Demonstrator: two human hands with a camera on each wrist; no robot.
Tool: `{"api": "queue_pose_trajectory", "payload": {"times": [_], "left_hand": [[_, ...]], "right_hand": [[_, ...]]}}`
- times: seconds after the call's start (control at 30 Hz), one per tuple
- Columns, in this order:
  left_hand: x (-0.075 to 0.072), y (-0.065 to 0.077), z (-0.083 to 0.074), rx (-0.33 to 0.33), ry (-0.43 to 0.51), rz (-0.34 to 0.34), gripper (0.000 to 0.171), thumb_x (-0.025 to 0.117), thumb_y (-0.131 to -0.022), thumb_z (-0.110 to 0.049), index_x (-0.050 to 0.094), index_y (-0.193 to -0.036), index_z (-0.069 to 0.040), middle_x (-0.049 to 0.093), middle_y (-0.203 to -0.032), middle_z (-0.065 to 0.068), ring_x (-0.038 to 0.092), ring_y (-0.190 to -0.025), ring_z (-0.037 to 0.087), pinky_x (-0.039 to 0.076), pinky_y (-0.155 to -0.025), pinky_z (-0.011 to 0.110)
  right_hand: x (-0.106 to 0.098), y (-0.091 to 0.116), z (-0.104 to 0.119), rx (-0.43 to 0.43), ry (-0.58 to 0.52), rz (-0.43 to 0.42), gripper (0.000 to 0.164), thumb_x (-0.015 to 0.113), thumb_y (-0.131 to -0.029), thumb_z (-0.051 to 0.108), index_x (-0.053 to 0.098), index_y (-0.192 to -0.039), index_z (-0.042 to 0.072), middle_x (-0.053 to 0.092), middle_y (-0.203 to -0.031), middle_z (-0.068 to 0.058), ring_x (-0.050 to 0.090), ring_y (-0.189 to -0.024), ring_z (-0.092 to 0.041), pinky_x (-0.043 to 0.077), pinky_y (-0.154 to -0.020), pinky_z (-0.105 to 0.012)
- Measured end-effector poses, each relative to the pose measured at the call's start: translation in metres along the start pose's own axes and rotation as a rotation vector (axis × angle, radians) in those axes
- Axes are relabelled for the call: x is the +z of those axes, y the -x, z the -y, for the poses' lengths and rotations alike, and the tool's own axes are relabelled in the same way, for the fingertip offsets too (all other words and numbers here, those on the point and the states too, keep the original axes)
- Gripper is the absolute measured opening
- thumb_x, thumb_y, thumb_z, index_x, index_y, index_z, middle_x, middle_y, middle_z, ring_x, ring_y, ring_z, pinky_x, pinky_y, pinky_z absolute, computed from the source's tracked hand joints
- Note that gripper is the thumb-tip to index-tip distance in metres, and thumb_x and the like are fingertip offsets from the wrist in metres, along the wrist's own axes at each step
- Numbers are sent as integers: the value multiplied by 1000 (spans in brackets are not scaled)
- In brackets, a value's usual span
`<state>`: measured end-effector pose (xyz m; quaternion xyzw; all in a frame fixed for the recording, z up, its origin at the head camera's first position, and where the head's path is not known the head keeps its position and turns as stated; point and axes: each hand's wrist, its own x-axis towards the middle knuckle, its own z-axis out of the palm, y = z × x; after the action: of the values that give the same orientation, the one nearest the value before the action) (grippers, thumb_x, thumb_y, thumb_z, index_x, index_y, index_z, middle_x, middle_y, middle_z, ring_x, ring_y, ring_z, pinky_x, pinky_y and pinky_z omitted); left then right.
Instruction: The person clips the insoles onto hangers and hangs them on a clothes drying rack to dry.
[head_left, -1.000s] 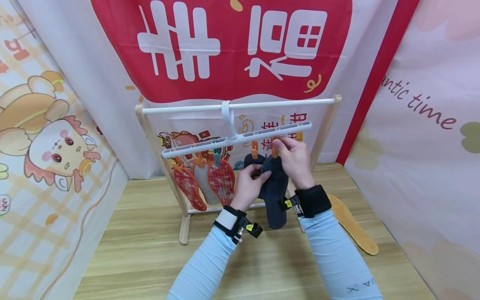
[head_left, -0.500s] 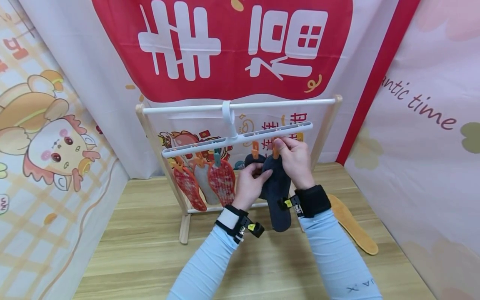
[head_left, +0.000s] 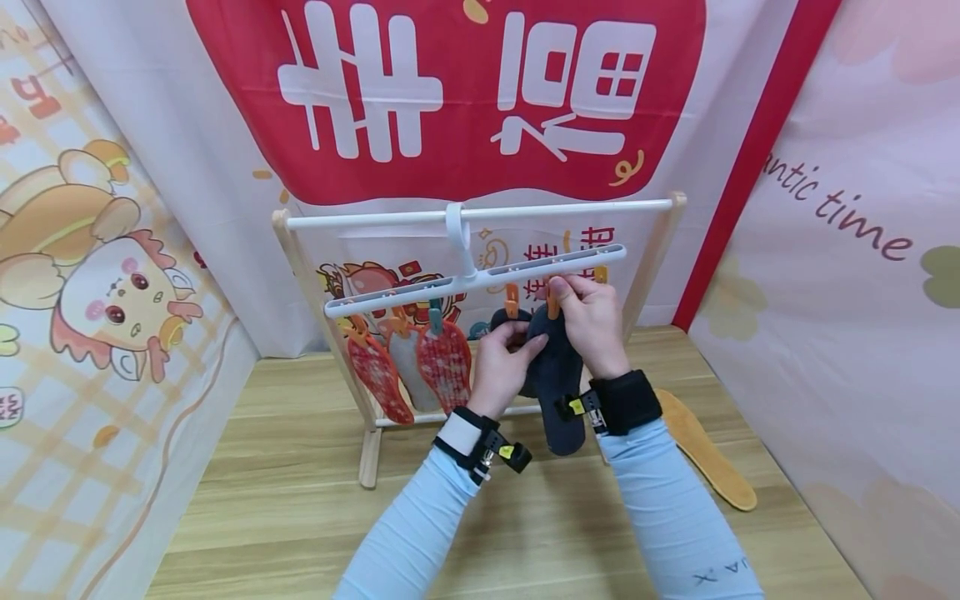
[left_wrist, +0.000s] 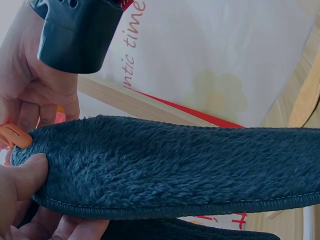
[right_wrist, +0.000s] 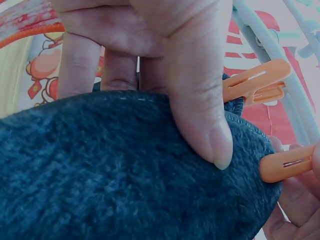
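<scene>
Well left of the left grip, a flat, mottled red-and-white fabric insole (head_left: 381, 379) is hanging, with a plain pale-grey insole (head_left: 410, 375) and then a second red-and-white insole (head_left: 444, 362) hanging nearer that grip, the last below a teal plastic clip (head_left: 436, 318), all under a long white plastic hanger (head_left: 390, 295). The left grip (head_left: 501, 367) is clamping the upper part of a long dark-blue plush insole (head_left: 553, 375), thumb on its pile, fingers behind; a rear dark-blue insole (left_wrist: 180, 231) is hanging just behind from a slotted orange clip (head_left: 512, 302). Right of and above the left grip, the right grip (head_left: 595, 325) is pinching an orange plastic clip (right_wrist: 280, 167) whose tip is overlapping the plush insole's top rim; whether it is biting fully, I cannot tell. Right of and below the right grip, a tan insole (head_left: 708, 450) is lying on the wood-grained desk (head_left: 285, 517). The clip could be catching too little of the thick pile, leaving the insole slipping if the left grip lets go; a hard downward pull could be tipping the already slanted hanger.
</scene>
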<state>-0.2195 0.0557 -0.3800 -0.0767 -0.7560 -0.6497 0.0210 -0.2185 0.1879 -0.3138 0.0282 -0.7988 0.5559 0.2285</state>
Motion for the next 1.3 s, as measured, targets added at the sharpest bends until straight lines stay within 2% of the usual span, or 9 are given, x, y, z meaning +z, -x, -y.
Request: {"api": "queue_pose_trajectory", "payload": {"times": [0.13, 0.37, 0.6, 0.83, 1.03, 1.3], "left_hand": [[1, 0, -2, -8, 1, -6, 29, 71, -85, -36, 71, -107, -18, 70, -101, -1, 64, -88, 16, 55, -76, 26], [-1, 0, 0, -26, 9, 23, 30, 70, -86, -35, 70, -110, -18, 70, -105, 0, 64, -90, 17, 55, -79, 27], [-5, 1, 7, -28, -44, 83, 37, 67, -89, -35, 70, -120, -16, 71, -113, 3, 67, -98, 19, 55, -84, 28], [-9, 1, 19, -40, -88, 135, 41, 64, -90, -36, 68, -124, -12, 71, -117, 7, 69, -104, 22, 55, -86, 29], [-11, 2, 29, -76, -96, 128, 44, 65, -90, -34, 68, -125, -8, 71, -119, 9, 68, -108, 23, 56, -85, 30], [-14, 5, 34, -98, -103, 131, 46, 65, -90, -33, 66, -127, -7, 71, -118, 11, 69, -109, 24, 56, -86, 31]], "right_hand": [[0, 0, 0, -1, -7, 6, 57, 53, -86, 52, 76, -106, 5, 75, -96, -14, 56, -82, -11, 45, -69, -20], [2, 1, -8, -15, -49, 37, 47, 52, -93, 39, 70, -120, 5, 75, -100, -15, 62, -91, -15, 49, -83, -23], [2, 1, -13, -28, -42, 83, 59, 52, -89, 51, 67, -124, 5, 72, -106, -19, 66, -98, -25, 51, -91, -33], [2, -1, -17, -16, -65, 101, 59, 55, -88, 52, 66, -127, 9, 72, -111, -16, 68, -104, -25, 52, -90, -29], [2, -1, -21, -3, -65, 105, 62, 56, -88, 54, 66, -128, 7, 72, -113, -15, 67, -104, -21, 52, -90, -27], [-1, 2, -24, 33, -62, 90, 68, 52, -87, 59, 65, -128, 7, 71, -117, -14, 64, -108, -25, 50, -96, -37]]}}
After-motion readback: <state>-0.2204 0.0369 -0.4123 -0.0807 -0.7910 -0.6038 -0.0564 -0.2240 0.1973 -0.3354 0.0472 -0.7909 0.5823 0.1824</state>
